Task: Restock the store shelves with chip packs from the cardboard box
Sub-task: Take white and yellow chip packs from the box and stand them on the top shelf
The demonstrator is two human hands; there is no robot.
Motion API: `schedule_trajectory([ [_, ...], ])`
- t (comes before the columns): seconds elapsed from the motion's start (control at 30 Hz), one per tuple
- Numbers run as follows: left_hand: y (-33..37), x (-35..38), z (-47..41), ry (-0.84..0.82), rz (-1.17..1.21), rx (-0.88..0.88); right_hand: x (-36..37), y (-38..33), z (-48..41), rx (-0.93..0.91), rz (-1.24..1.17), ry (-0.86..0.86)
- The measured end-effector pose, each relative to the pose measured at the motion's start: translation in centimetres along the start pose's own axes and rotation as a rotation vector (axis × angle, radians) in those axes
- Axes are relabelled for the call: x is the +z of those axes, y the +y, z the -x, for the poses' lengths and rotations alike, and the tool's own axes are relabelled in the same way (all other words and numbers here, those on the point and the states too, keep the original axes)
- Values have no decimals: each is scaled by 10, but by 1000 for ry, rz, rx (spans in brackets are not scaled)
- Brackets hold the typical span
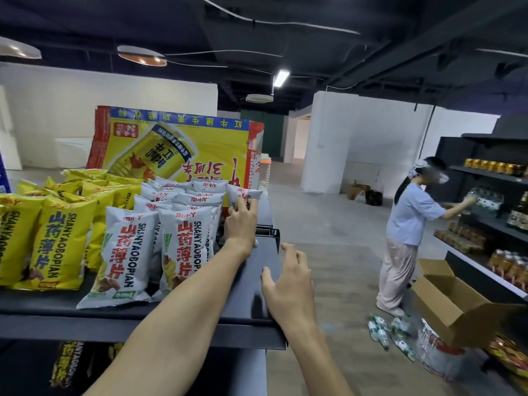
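A dark shelf (245, 281) carries rows of upright chip packs, yellow ones (57, 238) at the left and white ones (185, 241) beside them. My left hand (240, 224) grips a white chip pack (243, 195) at the far right end of the back row. My right hand (288, 284) hovers open over the shelf's right edge, holding nothing. A yellow and red printed cardboard box (183, 147) stands behind the packs, upside down.
A person in a light blue shirt (408, 218) works at dark shelves (485, 172) of bottles on the right. An open brown carton (448, 304) and loose bottles (385, 330) lie on the aisle floor. More packs (71, 364) sit on a lower shelf.
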State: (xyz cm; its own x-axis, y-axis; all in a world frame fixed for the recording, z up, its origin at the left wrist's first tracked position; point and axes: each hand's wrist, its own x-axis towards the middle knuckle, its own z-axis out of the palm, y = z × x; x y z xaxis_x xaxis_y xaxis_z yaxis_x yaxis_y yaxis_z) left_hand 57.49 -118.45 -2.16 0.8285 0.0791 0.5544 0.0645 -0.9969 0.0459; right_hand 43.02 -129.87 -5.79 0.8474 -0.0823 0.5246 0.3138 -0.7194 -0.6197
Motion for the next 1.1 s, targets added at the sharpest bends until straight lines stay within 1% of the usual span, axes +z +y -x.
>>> schedule_trajectory([
  [0.17, 1, 10, 7, -41, 90, -72, -3, 6, 7, 4, -15, 26],
  [0.27, 1, 2, 15, -58, 90, -54, -3, 5, 14, 24, -21, 22],
  [0.5, -6, -39, 37, -74, 7, 92, -6, -14, 31, 54, 18, 24],
  [0.63, -15, -79, 64, -41, -64, 248, -13, -32, 46, 82, 60, 15],
  [0.7, -24, -99, 80, -26, -53, 315, -18, -39, 55, 98, 86, 25],
  [0.77, -38, -111, 98, 19, -29, 334, -21, -44, 67, 118, 104, 38],
  [0.9, -64, -119, 132, 64, 36, 309, -22, -55, 97, 132, 162, 46],
  [1.0, -77, -122, 149, 26, 103, 301, -23, -60, 120, 162, 204, 35],
  [1.1, -81, -118, 171, -7, 157, 345, -27, -60, 145, 185, 252, 27],
])
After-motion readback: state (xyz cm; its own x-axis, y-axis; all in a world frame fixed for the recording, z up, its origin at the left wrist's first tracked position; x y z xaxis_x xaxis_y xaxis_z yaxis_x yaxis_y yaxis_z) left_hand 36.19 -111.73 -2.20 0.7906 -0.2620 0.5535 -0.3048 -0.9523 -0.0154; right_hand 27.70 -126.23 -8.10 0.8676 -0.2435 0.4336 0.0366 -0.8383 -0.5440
